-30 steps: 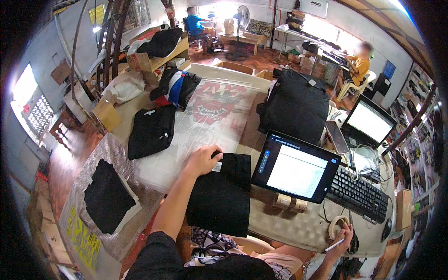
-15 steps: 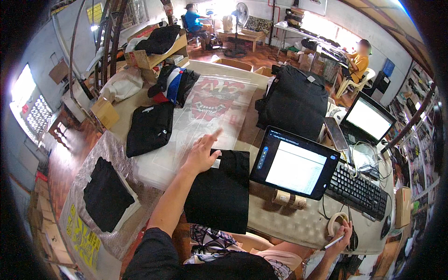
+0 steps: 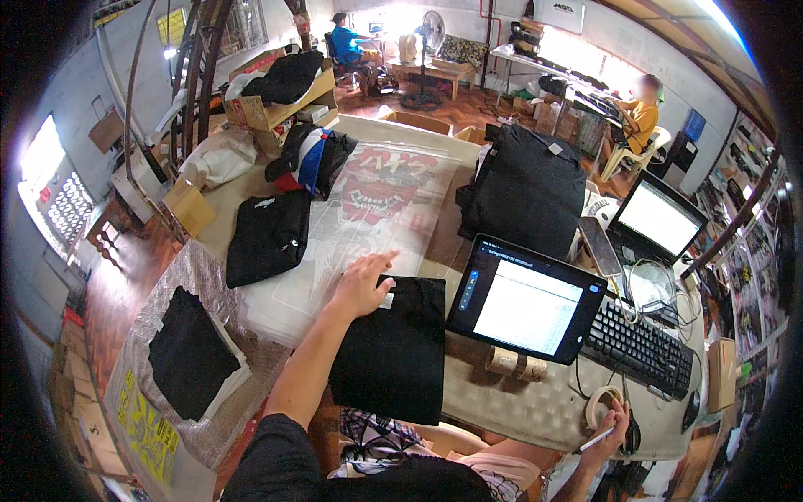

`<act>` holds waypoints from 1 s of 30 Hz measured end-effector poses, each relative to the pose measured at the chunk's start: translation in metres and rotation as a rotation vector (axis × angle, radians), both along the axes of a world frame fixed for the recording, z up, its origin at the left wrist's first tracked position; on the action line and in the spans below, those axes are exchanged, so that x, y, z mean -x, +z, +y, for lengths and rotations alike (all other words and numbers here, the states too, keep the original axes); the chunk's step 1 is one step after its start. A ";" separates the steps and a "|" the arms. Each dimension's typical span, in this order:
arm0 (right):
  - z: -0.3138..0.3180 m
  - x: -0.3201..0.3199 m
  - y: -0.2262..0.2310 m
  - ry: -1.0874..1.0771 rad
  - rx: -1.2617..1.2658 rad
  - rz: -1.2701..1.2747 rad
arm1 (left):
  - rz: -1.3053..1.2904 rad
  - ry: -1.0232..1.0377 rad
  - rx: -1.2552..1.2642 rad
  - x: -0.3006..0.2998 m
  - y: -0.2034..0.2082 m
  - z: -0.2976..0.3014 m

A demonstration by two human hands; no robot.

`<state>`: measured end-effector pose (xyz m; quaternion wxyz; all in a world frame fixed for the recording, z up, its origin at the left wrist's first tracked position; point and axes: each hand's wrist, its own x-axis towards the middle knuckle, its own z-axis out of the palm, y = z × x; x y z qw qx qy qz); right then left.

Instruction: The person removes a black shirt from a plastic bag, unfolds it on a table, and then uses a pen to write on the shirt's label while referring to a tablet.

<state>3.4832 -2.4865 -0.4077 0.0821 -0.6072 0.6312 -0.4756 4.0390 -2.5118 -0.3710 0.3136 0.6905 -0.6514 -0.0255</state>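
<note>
My left hand (image 3: 365, 284) is open, fingers stretched out, over the near end of a stack of clear film sheets (image 3: 335, 251) with a red and black print. Beside its thumb is the top edge of a folded black garment (image 3: 389, 351) with a small white label. At the lower right, my right hand (image 3: 616, 428) holds a slim white stylus pen (image 3: 593, 440) and sits against a roll of tape (image 3: 599, 405). A tablet (image 3: 527, 297) with a lit page stands tilted between the hands, tape rolls (image 3: 516, 364) beneath it.
Folded black garments (image 3: 268, 237) lie left of the film, with another black pile (image 3: 192, 351) on bubble wrap. A large black stack (image 3: 531, 184) rises behind the tablet. On the right are a keyboard (image 3: 640, 347), a phone (image 3: 600, 246) and a laptop (image 3: 661, 213). Two people sit farther back.
My left hand's pointing finger has drawn back, and the fingers now lie closer together over the film. My right hand keeps the stylus pen in nearly the same place.
</note>
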 end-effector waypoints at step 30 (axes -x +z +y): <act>0.001 -0.003 0.005 -0.017 0.001 0.048 | 0.007 0.060 -0.051 0.002 0.004 0.001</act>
